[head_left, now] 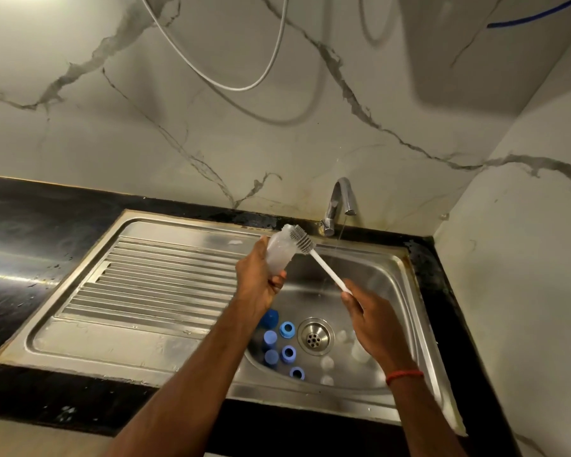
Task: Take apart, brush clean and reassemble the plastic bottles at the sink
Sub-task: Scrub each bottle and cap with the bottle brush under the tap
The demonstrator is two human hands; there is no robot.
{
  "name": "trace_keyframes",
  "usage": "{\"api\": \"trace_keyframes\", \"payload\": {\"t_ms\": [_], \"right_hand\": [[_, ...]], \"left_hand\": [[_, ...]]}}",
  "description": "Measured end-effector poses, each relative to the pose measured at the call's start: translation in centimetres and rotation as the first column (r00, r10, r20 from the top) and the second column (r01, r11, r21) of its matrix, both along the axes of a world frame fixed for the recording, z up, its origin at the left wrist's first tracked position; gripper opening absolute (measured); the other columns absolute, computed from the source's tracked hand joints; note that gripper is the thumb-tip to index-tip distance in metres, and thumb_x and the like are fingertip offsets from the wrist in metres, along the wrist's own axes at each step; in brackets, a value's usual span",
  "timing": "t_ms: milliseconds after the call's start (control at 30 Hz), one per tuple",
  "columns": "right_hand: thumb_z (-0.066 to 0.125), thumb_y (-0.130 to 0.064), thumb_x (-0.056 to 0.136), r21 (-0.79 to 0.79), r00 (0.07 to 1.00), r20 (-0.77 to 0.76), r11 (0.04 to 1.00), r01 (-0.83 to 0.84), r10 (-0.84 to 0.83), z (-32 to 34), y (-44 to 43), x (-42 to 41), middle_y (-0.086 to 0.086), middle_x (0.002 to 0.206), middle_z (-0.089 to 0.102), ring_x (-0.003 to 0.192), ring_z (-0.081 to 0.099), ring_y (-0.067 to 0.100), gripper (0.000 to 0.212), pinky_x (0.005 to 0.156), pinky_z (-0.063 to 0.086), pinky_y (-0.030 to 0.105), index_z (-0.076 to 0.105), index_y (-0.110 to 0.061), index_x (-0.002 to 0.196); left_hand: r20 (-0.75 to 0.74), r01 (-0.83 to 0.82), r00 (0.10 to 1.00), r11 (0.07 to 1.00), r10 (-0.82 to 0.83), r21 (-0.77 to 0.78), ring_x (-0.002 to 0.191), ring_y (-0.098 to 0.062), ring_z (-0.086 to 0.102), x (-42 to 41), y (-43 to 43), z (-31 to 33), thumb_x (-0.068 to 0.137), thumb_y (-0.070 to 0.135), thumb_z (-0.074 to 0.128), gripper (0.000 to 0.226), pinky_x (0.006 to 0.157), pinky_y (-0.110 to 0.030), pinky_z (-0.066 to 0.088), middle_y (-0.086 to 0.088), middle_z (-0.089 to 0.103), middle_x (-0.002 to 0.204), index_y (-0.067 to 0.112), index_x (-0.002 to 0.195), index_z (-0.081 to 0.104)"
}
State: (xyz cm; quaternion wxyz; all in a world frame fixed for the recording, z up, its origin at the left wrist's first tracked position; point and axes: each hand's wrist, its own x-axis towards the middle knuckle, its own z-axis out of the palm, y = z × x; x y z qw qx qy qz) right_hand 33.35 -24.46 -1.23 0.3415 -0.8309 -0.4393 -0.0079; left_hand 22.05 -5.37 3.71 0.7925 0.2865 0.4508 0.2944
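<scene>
Hands, left (256, 282) and right (371, 321), grip frosted cylindrical bottle (277, 255) and ribbed brush (302, 241).

Left hand (259, 282), right hand (370, 319): fingers curled, gripping.

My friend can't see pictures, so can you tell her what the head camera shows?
A person's left hand holds a clear bottle over a steel sink while the right hand holds a white brush, its grey head at the bottle's top end. The tap runs a thin stream, and blue bottle parts lie in the basin by the drain.
</scene>
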Motion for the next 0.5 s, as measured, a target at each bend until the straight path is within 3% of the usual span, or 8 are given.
{"api": "trace_keyframes", "payload": {"t_ms": [167,300,500], "right_hand": [[0.048,-0.033,0.102,0.051,1.000,0.013,0.999,-0.006,0.005,1.3,1.4,-0.4,-0.011,0.065,0.054,0.057,0.055,0.004,0.035,0.050,0.041,0.016,0.060,-0.021,0.132],[0.050,-0.030,0.103,0.046,1.000,-0.009,0.999,-0.004,0.005,1.3,1.2,-0.3,-0.017,0.067,0.051,0.067,0.058,-0.001,0.031,0.054,0.041,0.012,0.061,-0.023,0.130],[0.052,-0.027,0.102,0.080,1.000,-0.019,0.997,0.016,-0.015,1.4,1.4,-0.7,-0.011,0.068,0.057,0.060,0.056,0.002,0.033,0.054,0.039,0.012,0.062,-0.019,0.132]], "left_hand": [[0.011,0.020,1.000,1.000,-0.020,0.003,0.070,-0.025,0.062,0.1,-0.9,0.3,0.096,0.041,0.065,0.034,0.041,-0.020,0.045,-0.024,0.062,0.106,0.010,0.107,0.057],[0.038,-0.006,0.999,0.999,0.008,-0.050,0.079,-0.027,0.064,-0.5,0.5,1.1,0.094,0.041,0.068,0.030,0.042,-0.019,0.047,-0.024,0.061,0.114,0.014,0.102,0.057],[0.063,0.121,0.991,0.991,-0.117,-0.060,0.062,-0.021,0.063,-0.6,-0.8,0.5,0.094,0.050,0.065,0.051,0.040,-0.020,0.047,-0.026,0.067,0.108,0.008,0.121,0.055]]}}
